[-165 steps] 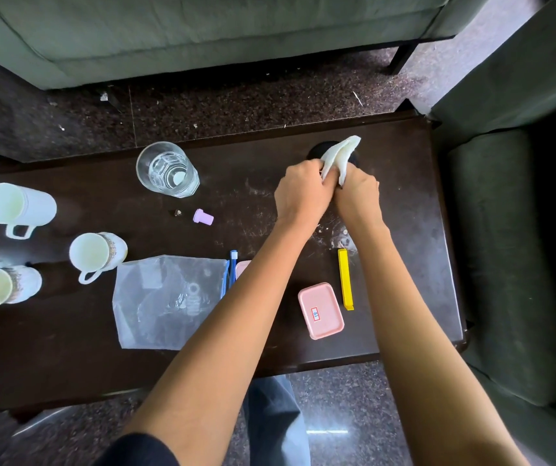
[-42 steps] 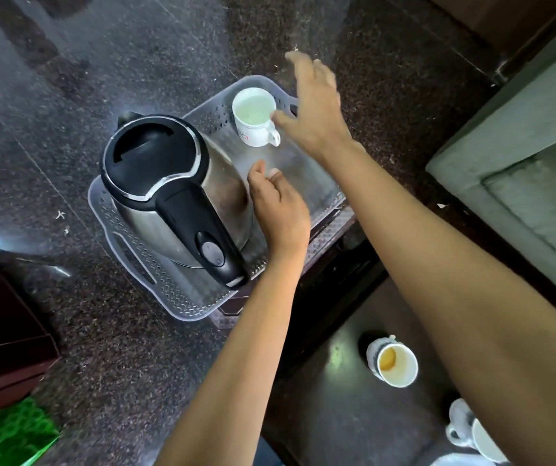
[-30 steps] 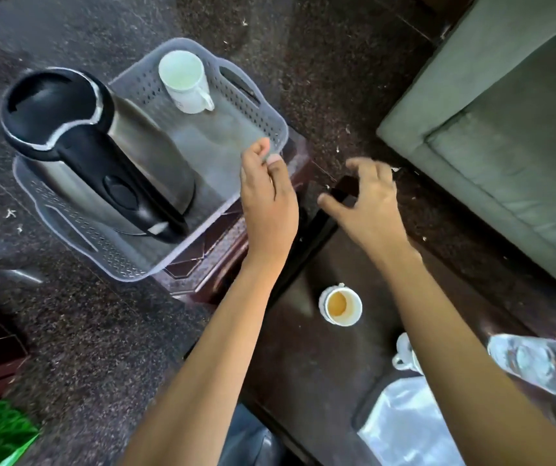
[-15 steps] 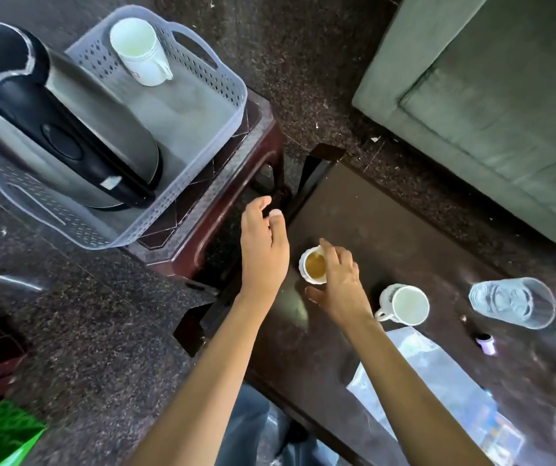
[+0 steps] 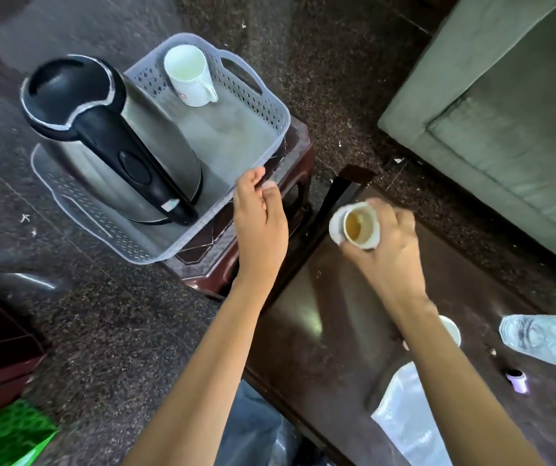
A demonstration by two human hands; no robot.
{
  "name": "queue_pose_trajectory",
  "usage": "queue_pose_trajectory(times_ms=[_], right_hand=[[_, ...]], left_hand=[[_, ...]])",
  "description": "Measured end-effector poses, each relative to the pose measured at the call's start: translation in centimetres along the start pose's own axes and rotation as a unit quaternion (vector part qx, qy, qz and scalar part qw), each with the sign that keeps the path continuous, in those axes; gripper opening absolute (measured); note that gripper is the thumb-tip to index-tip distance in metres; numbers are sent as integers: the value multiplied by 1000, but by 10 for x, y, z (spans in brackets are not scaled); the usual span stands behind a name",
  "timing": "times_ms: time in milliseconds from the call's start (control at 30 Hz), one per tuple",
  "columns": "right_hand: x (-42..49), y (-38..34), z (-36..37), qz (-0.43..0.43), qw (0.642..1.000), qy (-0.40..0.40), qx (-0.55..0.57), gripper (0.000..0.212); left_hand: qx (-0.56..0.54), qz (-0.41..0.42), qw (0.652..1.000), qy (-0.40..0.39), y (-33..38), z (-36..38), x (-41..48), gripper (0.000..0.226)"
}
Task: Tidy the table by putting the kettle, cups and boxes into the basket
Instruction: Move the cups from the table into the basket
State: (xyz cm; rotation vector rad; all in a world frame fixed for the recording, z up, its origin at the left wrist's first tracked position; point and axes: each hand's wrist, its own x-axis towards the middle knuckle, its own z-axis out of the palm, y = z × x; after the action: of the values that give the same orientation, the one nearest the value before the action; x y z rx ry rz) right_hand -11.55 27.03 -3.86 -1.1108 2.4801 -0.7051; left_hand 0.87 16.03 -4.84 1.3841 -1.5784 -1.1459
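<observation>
A grey perforated basket (image 5: 271, 105) sits on a small dark stool (image 5: 290, 169) left of the table. Inside it stand a steel kettle (image 5: 115, 142) with a black lid and handle, and a white mug (image 5: 189, 75). My right hand (image 5: 387, 240) grips a white cup (image 5: 357, 227) with brown residue, lifted over the dark table's (image 5: 320, 331) left corner. My left hand (image 5: 259, 223) hovers by the basket's near rim, fingers loosely curled, holding nothing. Another white cup (image 5: 453, 327) peeks out behind my right forearm.
A clear glass (image 5: 545, 341) lies on the table at right, with a small purple cap (image 5: 516, 381) and a clear plastic bag (image 5: 411, 428) near it. A green sofa (image 5: 505, 105) stands at upper right. A green bag (image 5: 4, 432) lies on the floor at lower left.
My right hand closed on the stained cup and lifted it off the table toward the basket. My left hand moved up to the basket's near rim. The view swung left.
</observation>
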Motion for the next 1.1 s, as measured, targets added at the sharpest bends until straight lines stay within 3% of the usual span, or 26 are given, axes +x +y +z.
queue_pose_trajectory(times_ms=[233,400,700,867,967,1100], right_hand=[[87,-94,-9,-120,988,80,-45,69],[145,-144,28,-165,974,49,-144,77],[178,-163,107,-194,957,-58,-207,69],[185,-162,121,-207,953,-29,-218,68],[188,-161,124,-208,952,-18,-223,69],[188,-159,123,-218,944,-22,-246,81]], left_hand=[[-76,-40,991,100,23,-14,66,24],[-144,-133,969,153,17,-16,104,30],[-184,-202,952,141,-19,3,130,34],[-188,-234,944,137,-23,8,131,18],[-186,-222,946,145,-22,7,133,26],[-174,-203,952,148,-19,7,136,19]])
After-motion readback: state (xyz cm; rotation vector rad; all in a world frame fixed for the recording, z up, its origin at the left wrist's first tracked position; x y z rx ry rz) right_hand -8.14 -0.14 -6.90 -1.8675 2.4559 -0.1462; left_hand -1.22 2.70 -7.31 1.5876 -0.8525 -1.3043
